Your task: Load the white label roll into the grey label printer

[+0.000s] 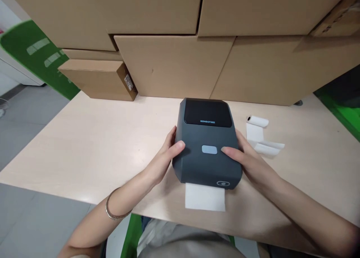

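Observation:
A dark grey label printer [208, 168] with a black window on top stands on the table between my two hands. My left hand [168, 153] grips its left side, the thumb lying on the top edge. On the other side my right hand [247, 153] holds the printer, its thumb on the top just right of the pale blue button [209, 149]. Blank white label paper [205, 198] sticks out of the front slot towards me. The fingers under and behind the sides are partly hidden.
A small paper roll [258, 121], partly unrolled, lies right of the printer on the wooden table [84, 145]. Large cardboard boxes [174, 66] are stacked along the back edge. A flatter carton [95, 80] leans at the back left. A green chair back [36, 55] is beyond.

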